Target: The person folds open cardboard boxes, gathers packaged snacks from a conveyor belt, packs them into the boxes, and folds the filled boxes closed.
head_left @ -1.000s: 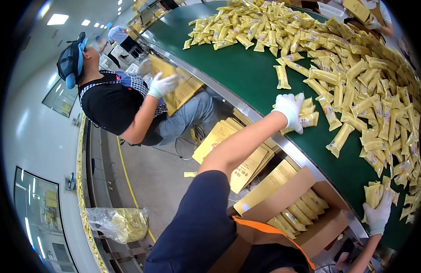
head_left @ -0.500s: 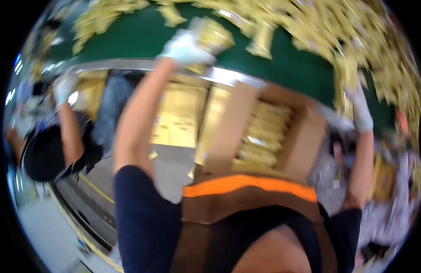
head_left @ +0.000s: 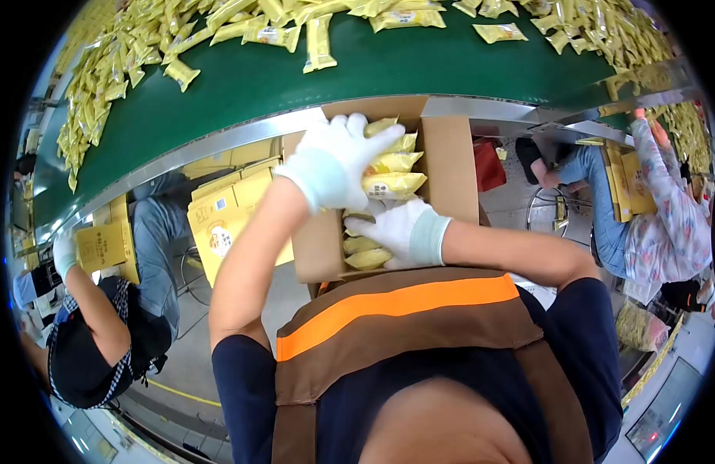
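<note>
A brown cardboard box (head_left: 317,243) stands open in front of my chest, holding a row of yellow wrapped packets (head_left: 396,185). My left hand (head_left: 338,155), in a white glove with a pale green cuff, lies over the upper left of the row, its fingers spread and thumb stretched across the packets. Lower in the box, my right hand (head_left: 402,228), gloved alike, rests on the packets with fingers pointing left and apart. Neither hand visibly grips a packet, though both cover part of the row.
A green conveyor belt (head_left: 241,100) with a metal edge runs beyond the box, with many loose yellow packets (head_left: 319,44) on it. Flat yellow cartons (head_left: 226,224) stand left of the box. Co-workers sit at left (head_left: 87,340) and right (head_left: 659,224). A red bag (head_left: 490,165) is at right.
Both hands have come from over the belt, where each held yellow packets, down into the box. My view has shifted, and the box now appears further left and straighter.
</note>
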Tool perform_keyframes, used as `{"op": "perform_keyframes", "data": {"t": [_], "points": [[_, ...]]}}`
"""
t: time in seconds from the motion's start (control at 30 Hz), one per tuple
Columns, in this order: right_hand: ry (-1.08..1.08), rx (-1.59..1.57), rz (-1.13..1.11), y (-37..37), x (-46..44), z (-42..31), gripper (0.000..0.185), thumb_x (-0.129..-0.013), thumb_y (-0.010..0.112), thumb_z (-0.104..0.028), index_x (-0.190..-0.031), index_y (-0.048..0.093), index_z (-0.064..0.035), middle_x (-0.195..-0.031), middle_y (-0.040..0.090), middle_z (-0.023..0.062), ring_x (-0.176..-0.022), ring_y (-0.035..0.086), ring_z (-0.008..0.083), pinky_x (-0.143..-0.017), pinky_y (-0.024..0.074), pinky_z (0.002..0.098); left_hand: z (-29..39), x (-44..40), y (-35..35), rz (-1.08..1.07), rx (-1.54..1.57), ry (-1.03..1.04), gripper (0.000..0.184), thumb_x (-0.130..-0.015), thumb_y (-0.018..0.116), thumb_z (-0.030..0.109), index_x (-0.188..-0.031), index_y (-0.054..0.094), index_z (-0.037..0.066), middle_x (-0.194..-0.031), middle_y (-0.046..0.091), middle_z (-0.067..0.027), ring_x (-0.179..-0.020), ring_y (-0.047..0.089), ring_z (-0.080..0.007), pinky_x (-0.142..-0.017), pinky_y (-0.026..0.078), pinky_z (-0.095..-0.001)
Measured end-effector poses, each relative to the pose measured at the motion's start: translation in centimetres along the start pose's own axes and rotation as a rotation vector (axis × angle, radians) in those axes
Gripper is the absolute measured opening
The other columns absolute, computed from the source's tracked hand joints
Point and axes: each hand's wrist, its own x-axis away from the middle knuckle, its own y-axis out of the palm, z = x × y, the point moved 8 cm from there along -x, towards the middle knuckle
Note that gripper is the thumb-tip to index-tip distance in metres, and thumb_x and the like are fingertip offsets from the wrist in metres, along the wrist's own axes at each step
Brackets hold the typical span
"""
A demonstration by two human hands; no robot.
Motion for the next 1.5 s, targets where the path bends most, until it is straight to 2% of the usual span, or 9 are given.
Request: {"op": "perform_keyframes", "data": {"t": [0.3, 0.53, 0.67, 0.8, 1.0, 1.13, 1.2, 1.33, 1.5], "points": [[0.054, 0.039, -0.059, 1.7, 1.1, 0.2, 0.075, -0.075, 0.071, -0.04, -0.142, 0.047, -0.0175, -0.127, 0.055, 0.0197, -0.116, 0.054, 0.0361, -0.093, 0.0442, 0.0494, 4.4, -4.5, 5.2, 0.26, -0.461, 0.014, 0.065, -0.076, 0.064, 0.022, -0.139, 0.05, 0.023, -0.115, 0.054, -0.0165, -0.101, 0.051, -0.0312, -0.084, 0.037, -0.043], [-0.09, -0.013, -0.114, 1.7, 5.0, 0.8, 0.045, -0.082, 0.064, -0.028, -0.127, 0.061, -0.0192, -0.145, 0.042, 0.0178, -0.133, 0.041, 0.0349, -0.098, 0.0446, 0.0473, 3.4, -3.7, 8.8, 0.115, -0.302, 0.035, 0.093, -0.063, 0.081, 0.029, -0.146, 0.04, 0.02, -0.136, 0.047, -0.0237, -0.122, 0.048, -0.0378, -0.099, 0.038, -0.052], [-0.217, -0.465, -0.408, -2.0, 3.5, 2.7, 0.046, -0.084, 0.066, -0.027, -0.128, 0.061, -0.0115, -0.132, 0.058, 0.016, -0.123, 0.054, 0.0294, -0.1, 0.0453, 0.0379, 2.9, -4.5, 10.3, -0.008, -0.207, 0.056, 0.096, -0.065, 0.077, 0.032, -0.149, 0.033, 0.017, -0.141, 0.042, -0.0265, -0.127, 0.044, -0.0413, -0.105, 0.033, -0.057], [-0.157, -1.143, 0.449, -14.6, 2.3, 12.2, 0.033, -0.092, 0.064, -0.015, -0.121, 0.062, -0.0006, -0.112, 0.067, 0.009, -0.103, 0.062, 0.0165, -0.094, 0.0487, 0.0316, 2.8, -2.9, 7.4, -0.009, 0.111, 0.198, 0.075, -0.069, 0.072, 0.026, -0.139, 0.048, 0.012, -0.147, 0.037, -0.0258, -0.135, 0.038, -0.0436, -0.114, 0.028, -0.0524], [0.525, -0.51, 0.744, -19.5, -2.4, 39.6, 0.063, -0.094, 0.057, -0.046, -0.136, 0.053, 0.0005, -0.137, 0.056, 0.0151, -0.128, 0.052, 0.0246, -0.108, 0.0379, 0.0332, -5.4, -2.7, -9.4, 0.846, 0.183, 0.086, 0.053, -0.075, 0.067, 0.003, -0.127, 0.057, 0.001, -0.129, 0.059, -0.0191, -0.12, 0.055, -0.0381, -0.102, 0.044, -0.0427], [0.894, -0.363, 0.679, -18.5, -11.6, 44.0, 0.097, -0.073, 0.057, -0.077, -0.153, 0.029, -0.0294, -0.152, 0.034, 0.0275, -0.136, 0.042, 0.0414, -0.111, 0.0358, 0.0429, -20.0, -10.9, -3.3, 0.536, 0.144, -0.494, 0.082, -0.08, 0.073, 0.043, -0.145, 0.04, 0.006, -0.139, 0.05, -0.0203, -0.123, 0.051, -0.0381, -0.102, 0.042, -0.0425], [0.637, -0.399, 0.717, -17.3, -14.5, 41.1, 0.097, -0.072, 0.066, -0.067, -0.153, 0.025, -0.0322, -0.146, 0.038, 0.0308, -0.131, 0.045, 0.0455, -0.109, 0.0386, 0.0455, -19.9, -12.3, -1.2, 0.5, -0.212, -0.467, 0.081, -0.079, 0.073, 0.041, -0.146, 0.039, 0.012, -0.14, 0.05, -0.0172, -0.121, 0.053, -0.0344, -0.1, 0.042, -0.0443], [0.421, -0.169, 0.362, -15.3, -11.6, 32.5, 0.051, -0.084, 0.061, -0.056, -0.125, 0.062, -0.026, -0.134, 0.051, 0.0171, -0.121, 0.053, 0.038, -0.102, 0.0442, 0.0431, -19.3, -9.5, 0.5, 0.565, -0.043, -0.395, 0.067, -0.082, 0.066, 0.014, -0.144, 0.042, 0.013, -0.129, 0.057, -0.0147, -0.115, 0.055, -0.0353, -0.098, 0.045, -0.0427], [0.213, 0.085, 0.884, -17.2, -2.3, 32.0, 0.037, -0.081, 0.071, -0.033, -0.111, 0.067, -0.0116, -0.13, 0.056, 0.0163, -0.113, 0.058, 0.0341, -0.094, 0.0474, 0.0442, -19.9, -0.5, -0.6, 0.77, 0.127, -0.49, 0.069, -0.082, 0.059, 0.001, -0.147, 0.039, 0.011, -0.113, 0.06, -0.0158, -0.102, 0.06, -0.0374, -0.089, 0.049, -0.0442]]}}
